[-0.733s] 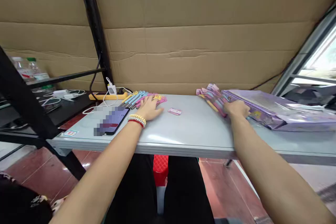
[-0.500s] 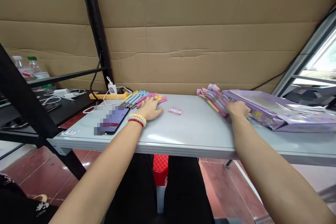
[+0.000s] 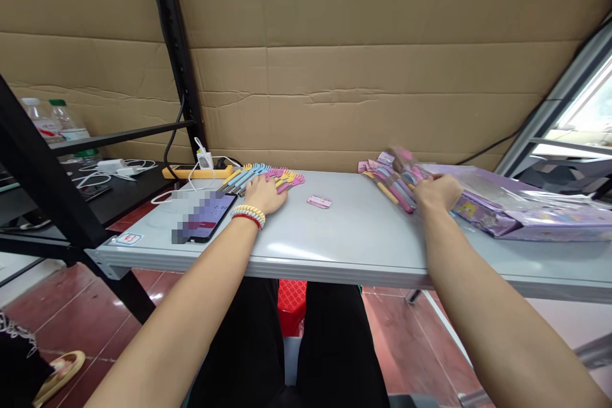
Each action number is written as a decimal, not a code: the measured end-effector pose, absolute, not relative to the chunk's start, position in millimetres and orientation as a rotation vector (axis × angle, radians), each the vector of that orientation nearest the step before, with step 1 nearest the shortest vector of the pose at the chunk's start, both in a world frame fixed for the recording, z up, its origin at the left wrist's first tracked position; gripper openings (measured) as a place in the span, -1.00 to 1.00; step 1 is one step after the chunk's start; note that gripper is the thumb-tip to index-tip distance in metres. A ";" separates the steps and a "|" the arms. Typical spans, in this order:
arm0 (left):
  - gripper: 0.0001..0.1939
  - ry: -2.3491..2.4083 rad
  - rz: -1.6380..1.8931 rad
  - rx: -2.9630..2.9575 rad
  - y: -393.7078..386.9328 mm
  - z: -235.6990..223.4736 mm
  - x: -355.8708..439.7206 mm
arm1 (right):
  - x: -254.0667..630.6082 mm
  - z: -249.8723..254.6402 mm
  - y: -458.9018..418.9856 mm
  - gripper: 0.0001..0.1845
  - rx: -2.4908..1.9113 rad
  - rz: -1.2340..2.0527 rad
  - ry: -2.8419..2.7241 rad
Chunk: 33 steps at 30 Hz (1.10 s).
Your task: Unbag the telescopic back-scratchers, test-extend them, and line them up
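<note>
My left hand [image 3: 264, 194] lies on the grey table [image 3: 344, 236], fingers curled over a fan of coloured hand-shaped sticks [image 3: 258, 176] in blue, yellow and pink. My right hand [image 3: 436, 193] is closed round one packaged pink item [image 3: 405, 166] that it lifts, blurred, off a pile of similar pink packets [image 3: 385, 177]. A small pink card [image 3: 319, 202] lies on the table between the hands. Beads ring my left wrist.
A phone [image 3: 203, 217] lies at the table's left. A yellow power strip [image 3: 196, 173] with a white charger sits behind it. Purple plastic packs [image 3: 516, 207] are stacked at the right. Cardboard lines the back. A black rack [image 3: 57, 166] with bottles stands left.
My right hand has risen and drawn one pink packet up from the pile. My left hand has slid slightly back and left on the coloured sticks.
</note>
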State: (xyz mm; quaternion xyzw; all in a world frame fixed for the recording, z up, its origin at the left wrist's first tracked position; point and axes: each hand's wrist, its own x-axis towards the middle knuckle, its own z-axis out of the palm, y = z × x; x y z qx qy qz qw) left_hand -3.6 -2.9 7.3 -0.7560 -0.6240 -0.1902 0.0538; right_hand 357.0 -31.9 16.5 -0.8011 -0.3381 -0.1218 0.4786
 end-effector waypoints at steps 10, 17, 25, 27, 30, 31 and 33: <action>0.12 -2.223 -0.509 -2.250 22.0 6.5 -18.8 | 332.1 26.6 -34.3 -0.95 -1.730 -0.301 -0.796; 0.00 -2.143 -0.565 -2.206 8.7 9.9 -10.1 | 321.0 16.9 -18.4 -0.90 -1.462 -0.079 -0.891; -0.48 -1.830 -0.912 -2.293 -7.5 21.1 18.3 | 279.7 7.6 -11.3 -0.54 -1.065 0.706 -1.277; -0.52 -1.824 -1.003 -2.391 -9.8 28.1 28.5 | 274.8 5.1 -13.1 -0.53 -1.087 0.736 -1.368; -0.52 -1.978 -1.329 -2.582 -11.2 33.8 51.7 | 268.8 2.1 -17.1 -0.56 -1.123 0.649 -1.488; -0.54 -2.061 -1.546 -2.601 -11.0 33.4 61.0 | 265.8 1.3 -18.9 -0.57 -1.123 0.606 -1.531; -0.57 -2.276 -2.001 -2.540 -9.7 29.0 78.8 | 258.1 -0.4 -22.6 -0.62 -1.114 0.503 -1.622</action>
